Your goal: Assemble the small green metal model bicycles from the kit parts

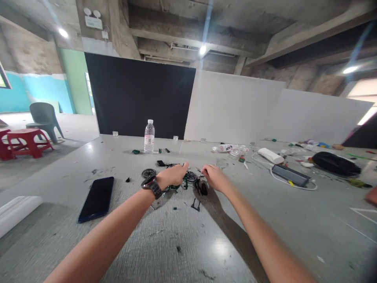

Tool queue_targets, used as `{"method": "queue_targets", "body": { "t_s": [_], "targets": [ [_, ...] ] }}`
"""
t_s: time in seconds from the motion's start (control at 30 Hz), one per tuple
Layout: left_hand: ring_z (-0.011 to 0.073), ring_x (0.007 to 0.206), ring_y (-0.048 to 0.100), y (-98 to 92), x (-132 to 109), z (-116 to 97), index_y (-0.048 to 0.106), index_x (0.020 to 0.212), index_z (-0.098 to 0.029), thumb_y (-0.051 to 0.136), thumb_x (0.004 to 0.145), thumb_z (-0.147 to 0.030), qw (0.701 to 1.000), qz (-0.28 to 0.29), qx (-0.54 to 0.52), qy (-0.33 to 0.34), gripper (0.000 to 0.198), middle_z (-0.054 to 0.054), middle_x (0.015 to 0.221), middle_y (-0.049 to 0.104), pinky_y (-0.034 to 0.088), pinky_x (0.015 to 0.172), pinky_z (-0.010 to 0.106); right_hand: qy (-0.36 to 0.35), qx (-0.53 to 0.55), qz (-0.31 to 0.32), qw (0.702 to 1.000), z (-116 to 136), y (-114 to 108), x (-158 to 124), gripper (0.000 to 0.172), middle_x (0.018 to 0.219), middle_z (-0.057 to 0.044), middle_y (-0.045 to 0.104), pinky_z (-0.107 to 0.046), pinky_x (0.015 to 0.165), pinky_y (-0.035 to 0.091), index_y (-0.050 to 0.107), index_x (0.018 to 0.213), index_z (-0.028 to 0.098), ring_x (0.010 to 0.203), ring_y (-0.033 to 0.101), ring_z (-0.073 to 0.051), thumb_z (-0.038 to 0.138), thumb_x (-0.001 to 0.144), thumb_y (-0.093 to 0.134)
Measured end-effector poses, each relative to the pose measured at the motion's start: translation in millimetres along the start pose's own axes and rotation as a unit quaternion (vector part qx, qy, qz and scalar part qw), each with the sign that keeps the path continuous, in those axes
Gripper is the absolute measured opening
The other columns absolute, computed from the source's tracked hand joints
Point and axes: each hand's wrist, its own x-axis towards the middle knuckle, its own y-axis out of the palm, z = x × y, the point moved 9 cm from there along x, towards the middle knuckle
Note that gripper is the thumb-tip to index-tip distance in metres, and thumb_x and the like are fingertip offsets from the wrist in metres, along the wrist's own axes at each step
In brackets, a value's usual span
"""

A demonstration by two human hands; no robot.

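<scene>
A small model bicycle with a dark green frame (173, 189) lies on the grey table in front of me. My left hand (174, 175), with a watch on its wrist, is closed over the frame and hides much of it. One spoked wheel (192, 177) shows just right of those fingers; another wheel (149, 173) lies left of the hand. My right hand (214, 177) is pinched just right of the bicycle. Whatever its fingertips hold is too small to make out. Below them are black parts (202, 188) and a small black bracket (195, 204).
A phone (96, 199) lies at left, and a water bottle (149, 137) stands behind the bicycle. To the right are a lying bottle (226, 148), a power bank (290, 175) with a white cable, and a black case (335, 163). Upright boards (141, 98) edge the table's back.
</scene>
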Motion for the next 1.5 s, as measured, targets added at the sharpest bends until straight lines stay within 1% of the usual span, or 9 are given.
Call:
{"method": "queue_targets", "body": {
  "t_s": [0.23, 0.33, 0.57, 0.7, 0.9, 1.07, 1.23, 1.37, 1.5],
  "targets": [
    [0.027, 0.09, 0.064, -0.5, -1, -1, 0.038, 0.125, -0.015, 0.053, 0.085, -0.014, 1.0, -0.004, 0.001, 0.002, 0.043, 0.018, 0.111, 0.063, 0.047, 0.067, 0.031, -0.073, 0.037, 0.04, 0.996, 27, -6, -7, 0.017, 0.096, -0.005, 0.073, -0.023, 0.079, 0.044, 0.071, 0.092, 0.022, 0.091, 0.066, -0.017, 0.026, 0.093, 0.055],
    [0.0272, 0.09, 0.064, -0.9, -1, -1, 0.037, 0.125, -0.014, 0.052, 0.085, -0.011, 1.0, -0.005, 0.004, 0.001, 0.043, 0.018, 0.109, 0.064, 0.047, 0.067, 0.031, -0.056, 0.01, 0.048, 0.997, 30, 2, -7, 0.015, 0.096, -0.007, 0.072, -0.024, 0.071, 0.044, 0.072, 0.088, 0.021, 0.085, 0.068, -0.019, 0.026, 0.092, 0.058],
    [0.0251, 0.085, 0.065, -1.9, -2, -2, 0.037, 0.124, -0.015, 0.052, 0.085, -0.009, 1.0, -0.005, 0.006, 0.0, 0.042, 0.016, 0.105, 0.065, 0.047, 0.063, 0.028, -0.02, -0.051, 0.022, 0.998, 35, 11, -4, 0.024, 0.11, -0.012, 0.069, -0.025, 0.066, 0.043, 0.067, 0.106, 0.02, 0.091, 0.069, -0.023, 0.028, 0.099, 0.046],
    [0.0254, 0.086, 0.065, -2.3, -3, -2, 0.038, 0.123, -0.015, 0.053, 0.085, -0.008, 1.0, -0.007, 0.004, -0.001, 0.042, 0.017, 0.105, 0.065, 0.047, 0.064, 0.028, -0.017, -0.062, 0.014, 0.998, 32, 8, -3, 0.028, 0.112, -0.012, 0.068, -0.026, 0.072, 0.044, 0.066, 0.111, 0.02, 0.093, 0.068, -0.022, 0.025, 0.1, 0.041],
    [0.0256, 0.089, 0.066, -1.2, -1, -1, 0.038, 0.124, -0.016, 0.053, 0.087, -0.012, 1.0, -0.001, 0.002, 0.001, 0.04, 0.017, 0.107, 0.065, 0.048, 0.065, 0.029, -0.021, -0.054, 0.013, 0.998, 18, 7, -1, 0.027, 0.107, -0.009, 0.069, -0.026, 0.084, 0.042, 0.065, 0.107, 0.02, 0.103, 0.065, -0.021, 0.019, 0.099, 0.04],
    [0.0259, 0.092, 0.066, 0.0, 0, -1, 0.034, 0.128, -0.016, 0.052, 0.086, -0.012, 1.0, 0.002, 0.005, 0.001, 0.046, 0.017, 0.111, 0.065, 0.048, 0.066, 0.029, -0.013, -0.046, 0.022, 0.999, 9, 13, 1, 0.026, 0.103, -0.009, 0.07, -0.023, 0.084, 0.041, 0.064, 0.11, 0.019, 0.1, 0.065, -0.018, 0.016, 0.097, 0.042],
    [0.0269, 0.095, 0.066, 0.6, 0, -1, 0.032, 0.131, -0.016, 0.051, 0.087, -0.012, 1.0, 0.005, 0.003, 0.001, 0.048, 0.019, 0.114, 0.063, 0.048, 0.068, 0.03, -0.001, -0.052, 0.025, 0.998, 6, 18, 0, 0.026, 0.101, -0.01, 0.068, -0.023, 0.078, 0.043, 0.067, 0.107, 0.019, 0.093, 0.067, -0.019, 0.022, 0.098, 0.042],
    [0.0278, 0.093, 0.066, 0.2, 0, -1, 0.035, 0.127, -0.015, 0.05, 0.086, -0.011, 1.0, 0.003, 0.002, 0.003, 0.044, 0.02, 0.112, 0.064, 0.048, 0.067, 0.031, 0.006, -0.063, 0.029, 0.998, 5, 23, 0, 0.03, 0.102, -0.011, 0.067, -0.025, 0.072, 0.044, 0.07, 0.109, 0.02, 0.084, 0.068, -0.02, 0.025, 0.099, 0.042],
    [0.0276, 0.092, 0.066, -0.5, -1, -2, 0.036, 0.125, -0.015, 0.05, 0.086, -0.01, 1.0, 0.003, 0.003, 0.005, 0.041, 0.019, 0.11, 0.064, 0.048, 0.068, 0.031, 0.011, -0.057, 0.019, 0.998, 5, 21, 0, 0.032, 0.104, -0.012, 0.067, -0.026, 0.073, 0.044, 0.069, 0.112, 0.021, 0.085, 0.068, -0.02, 0.023, 0.099, 0.041]
  ]
}}
